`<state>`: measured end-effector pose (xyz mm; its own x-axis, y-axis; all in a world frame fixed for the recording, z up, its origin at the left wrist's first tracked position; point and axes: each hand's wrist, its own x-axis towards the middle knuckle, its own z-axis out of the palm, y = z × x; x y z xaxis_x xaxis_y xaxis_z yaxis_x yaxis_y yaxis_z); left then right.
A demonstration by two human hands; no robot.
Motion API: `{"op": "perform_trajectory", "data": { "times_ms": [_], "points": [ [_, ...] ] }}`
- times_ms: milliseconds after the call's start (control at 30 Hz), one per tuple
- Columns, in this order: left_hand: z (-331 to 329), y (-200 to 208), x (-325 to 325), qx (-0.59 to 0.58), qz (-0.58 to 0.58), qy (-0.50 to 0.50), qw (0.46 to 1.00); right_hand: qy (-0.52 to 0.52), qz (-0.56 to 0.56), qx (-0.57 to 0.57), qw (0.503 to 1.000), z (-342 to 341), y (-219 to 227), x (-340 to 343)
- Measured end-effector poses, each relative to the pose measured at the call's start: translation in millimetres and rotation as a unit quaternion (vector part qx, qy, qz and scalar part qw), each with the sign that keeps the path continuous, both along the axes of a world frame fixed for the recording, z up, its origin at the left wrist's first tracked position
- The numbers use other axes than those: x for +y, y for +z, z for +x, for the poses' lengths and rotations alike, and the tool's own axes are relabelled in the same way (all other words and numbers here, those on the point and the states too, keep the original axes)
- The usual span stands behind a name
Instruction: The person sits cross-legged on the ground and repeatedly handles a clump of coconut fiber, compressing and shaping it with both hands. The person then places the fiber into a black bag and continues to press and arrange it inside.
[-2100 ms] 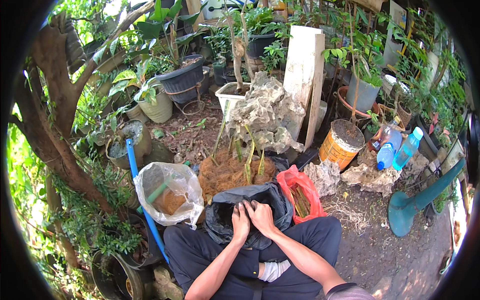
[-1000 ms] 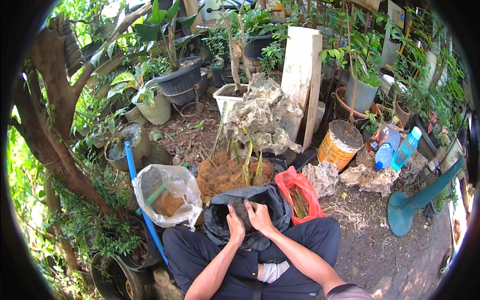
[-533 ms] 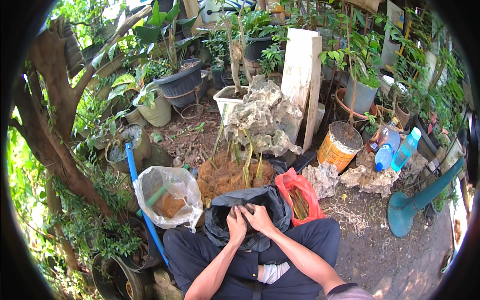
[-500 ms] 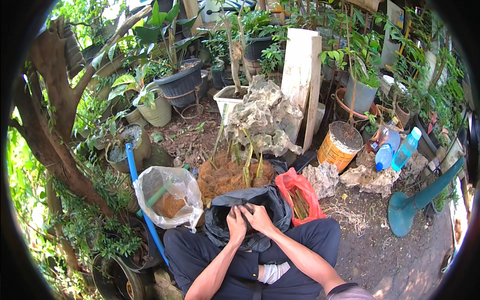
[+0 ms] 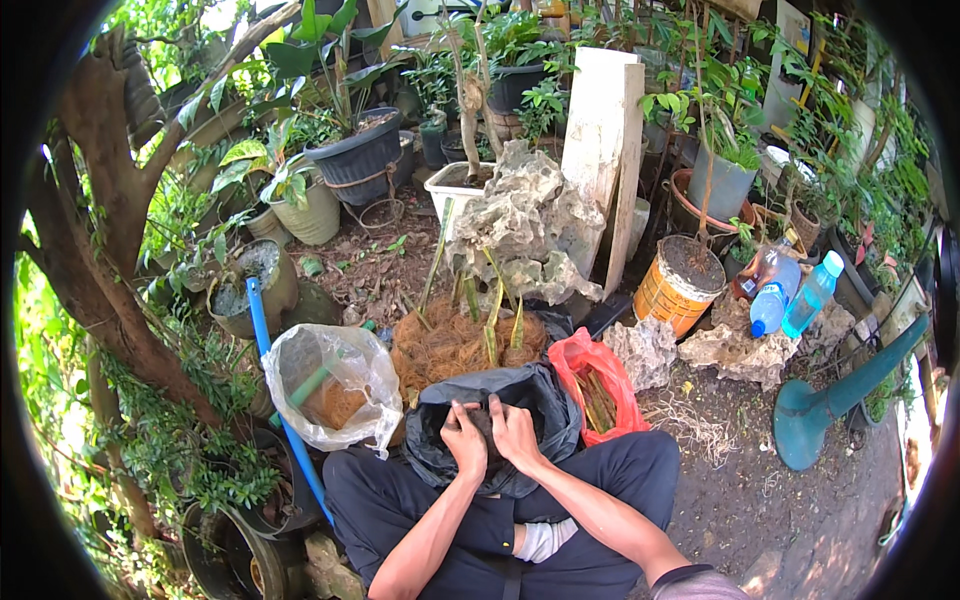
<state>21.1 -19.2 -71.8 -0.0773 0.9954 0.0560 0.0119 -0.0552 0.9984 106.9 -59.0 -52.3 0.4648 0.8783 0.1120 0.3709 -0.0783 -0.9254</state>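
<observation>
A black plastic bag sits in front of my crossed legs, its mouth spread wide. Both hands are over its opening. My left hand has its fingers curled, and my right hand is bent in beside it. Between them is a dark, soil-like clump whose outline merges with the bag's dark inside. To the left, a clear plastic bag contains brown fibre and a green tube-like thing. On the right, a red plastic bag holds cut green-brown stalks. Coconut-like fibre with upright striped leaves lies just beyond.
A blue pole slants along my left side. Rough rocks rise ahead, near an orange bucket with a plant. Two bottles rest on stone at right, beside a green flared object. Potted plants stand behind.
My hands have moved slightly apart over the black bag, showing more of the dark stuff between them. The whole view has shifted a little.
</observation>
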Motion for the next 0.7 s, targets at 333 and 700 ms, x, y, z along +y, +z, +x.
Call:
{"op": "perform_trajectory", "data": {
  "times_ms": [333, 700],
  "points": [
    [2, -4, 4, 0.095, -0.051, -0.027, 0.994, -0.017, -0.038, -0.07, 0.997, 1, 2, -2],
    [-2, -6, 6, 0.119, -0.039, -0.029, 0.992, -0.03, 0.016, -0.149, 0.988, -4, 11, -1]
  ]
}}
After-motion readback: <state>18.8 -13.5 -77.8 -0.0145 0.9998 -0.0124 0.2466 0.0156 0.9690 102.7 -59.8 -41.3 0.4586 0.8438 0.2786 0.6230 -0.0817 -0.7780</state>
